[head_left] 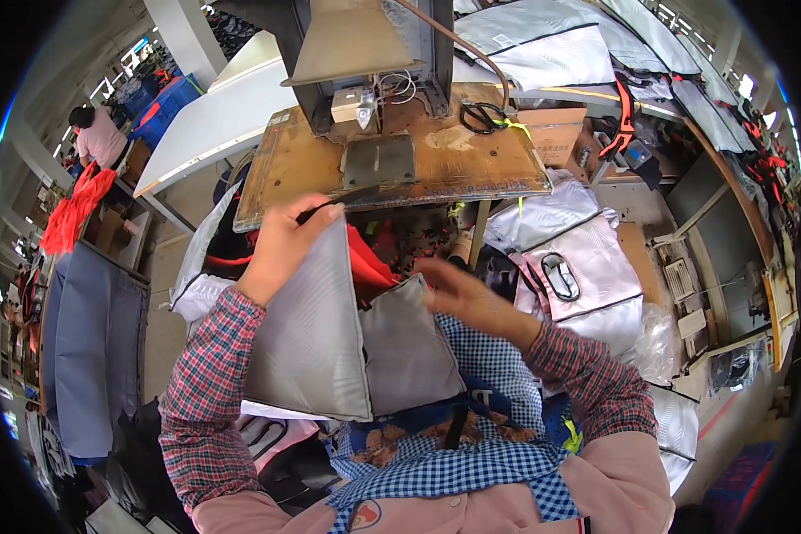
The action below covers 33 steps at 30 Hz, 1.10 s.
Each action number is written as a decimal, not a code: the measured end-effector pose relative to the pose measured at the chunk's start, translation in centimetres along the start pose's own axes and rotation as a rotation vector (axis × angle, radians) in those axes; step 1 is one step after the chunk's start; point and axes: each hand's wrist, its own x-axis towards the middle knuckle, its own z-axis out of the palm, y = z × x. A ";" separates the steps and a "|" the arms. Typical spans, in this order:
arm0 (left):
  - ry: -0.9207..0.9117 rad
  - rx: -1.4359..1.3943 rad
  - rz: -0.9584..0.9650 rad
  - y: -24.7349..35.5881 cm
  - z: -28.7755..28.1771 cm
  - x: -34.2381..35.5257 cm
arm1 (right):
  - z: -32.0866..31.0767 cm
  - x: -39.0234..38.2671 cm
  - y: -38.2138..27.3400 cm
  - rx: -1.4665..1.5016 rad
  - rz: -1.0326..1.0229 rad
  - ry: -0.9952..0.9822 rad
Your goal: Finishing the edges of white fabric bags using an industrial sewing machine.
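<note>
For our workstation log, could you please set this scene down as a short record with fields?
Left hand: pinching the large grey panel near its top corner
Right hand: by the top of the small grey panel; grip unclear
Wooden board: ahead, bearing scissors and a metal plate
Right side: pink-and-white bag
Far left: red cloth, another person

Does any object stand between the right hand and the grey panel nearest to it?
Nothing visible stands between them: the right hand is at the upper corner of the smaller grey panel, though whether they touch is unclear.
</note>
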 end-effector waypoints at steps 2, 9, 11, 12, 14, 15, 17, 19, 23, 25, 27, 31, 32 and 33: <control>-0.020 -0.010 -0.013 -0.2 0.9 1.7 | -1.6 3.1 -3.5 0.031 -0.052 0.138; -0.016 0.246 0.031 -1.3 2.2 5.9 | -4.9 14.4 -6.0 -0.192 -0.228 0.264; 0.001 0.306 0.043 -1.5 2.0 6.6 | -4.8 16.1 -6.6 -0.075 -0.067 0.190; 0.002 0.307 0.038 -1.8 1.8 7.2 | -4.9 16.9 -6.8 -0.073 -0.065 0.185; 0.065 0.260 0.164 -2.8 2.0 8.7 | -5.4 18.0 -6.8 0.079 0.003 0.170; 0.064 0.256 0.163 -3.3 2.1 9.2 | -5.5 18.4 -6.6 0.122 0.035 0.189; 0.061 0.272 0.211 -4.1 2.0 10.1 | -4.9 19.1 -6.4 0.203 0.059 0.233; 0.057 0.314 0.185 -4.8 1.9 10.7 | -4.5 19.6 -6.2 0.286 0.084 0.276; 0.088 0.390 0.154 -5.4 2.1 12.0 | -4.6 20.7 -5.8 0.491 0.159 0.301; 0.079 0.386 0.135 -5.4 2.1 12.2 | -4.6 21.2 -5.4 0.536 0.164 0.303; 0.071 0.385 0.116 -5.4 2.0 12.6 | -4.5 21.7 -5.1 0.592 0.171 0.326; 0.118 0.368 0.138 -4.9 2.6 13.2 | -5.1 22.2 -4.7 0.650 0.132 0.345; 0.139 0.360 0.159 -4.9 2.6 13.2 | -5.0 22.2 -4.8 0.650 0.133 0.344; 0.139 0.360 0.159 -4.8 2.6 13.2 | -5.0 22.3 -4.9 0.660 0.137 0.353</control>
